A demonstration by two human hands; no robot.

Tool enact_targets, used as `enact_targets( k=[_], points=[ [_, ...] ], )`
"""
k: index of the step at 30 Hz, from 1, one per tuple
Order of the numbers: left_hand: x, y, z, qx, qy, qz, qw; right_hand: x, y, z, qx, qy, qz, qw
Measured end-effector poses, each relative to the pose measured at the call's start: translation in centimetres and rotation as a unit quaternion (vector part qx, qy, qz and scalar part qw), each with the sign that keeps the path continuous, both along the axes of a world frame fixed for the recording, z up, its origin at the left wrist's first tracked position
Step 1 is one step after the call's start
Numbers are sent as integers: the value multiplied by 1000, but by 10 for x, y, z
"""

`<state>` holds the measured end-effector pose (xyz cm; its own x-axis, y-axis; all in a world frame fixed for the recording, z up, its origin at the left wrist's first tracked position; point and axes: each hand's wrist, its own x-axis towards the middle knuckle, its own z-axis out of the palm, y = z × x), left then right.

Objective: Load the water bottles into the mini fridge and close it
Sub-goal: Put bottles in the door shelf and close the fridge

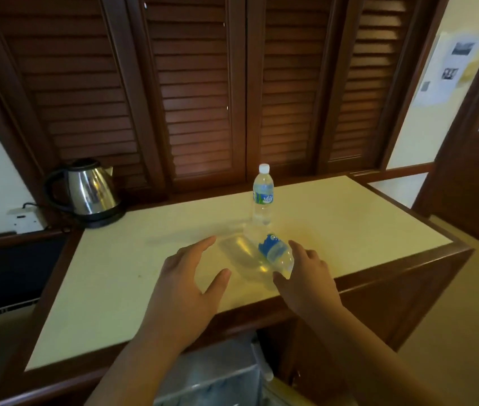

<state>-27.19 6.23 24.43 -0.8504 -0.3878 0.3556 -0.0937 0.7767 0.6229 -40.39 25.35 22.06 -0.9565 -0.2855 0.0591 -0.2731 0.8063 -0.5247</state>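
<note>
One clear water bottle (263, 194) with a white cap and blue-green label stands upright near the back of the cream countertop (121, 259). A second bottle (273, 253) with a blue label lies tilted and blurred near the counter's front edge, between my hands. My left hand (185, 282) hovers just left of it, fingers spread, holding nothing. My right hand (308, 276) sits against the bottle's right side with fingers apart; whether it grips the bottle I cannot tell. Below the counter, the grey top of the mini fridge (217, 373) shows between my forearms; its door state is hidden.
A steel electric kettle (89, 191) on its base stands at the counter's back left, beside a wall socket (26, 219). Dark wooden louvred doors (197, 92) rise behind the counter. A wooden door frame (466, 159) and papers on the wall are at the right.
</note>
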Motion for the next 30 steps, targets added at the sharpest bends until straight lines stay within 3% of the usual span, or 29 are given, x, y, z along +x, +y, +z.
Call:
enact_targets(
  k=[5,12,17,25,30],
  points=[
    [-127,-30,34,-20,-15,-44,999,-58,-24,-26,44,-71,-36,996],
    [-296,-47,56,-53,-78,-121,988,-79,-26,-40,58,-79,-41,994],
    [-357,-46,36,-64,-136,-142,978,-73,-5,-29,33,-47,-29,998],
    [-287,-1,3,-119,44,-86,988,-2,58,1,-136,134,-63,980],
    [-179,25,6,-134,117,-96,979,60,117,14,-148,172,-48,973]
  ],
)
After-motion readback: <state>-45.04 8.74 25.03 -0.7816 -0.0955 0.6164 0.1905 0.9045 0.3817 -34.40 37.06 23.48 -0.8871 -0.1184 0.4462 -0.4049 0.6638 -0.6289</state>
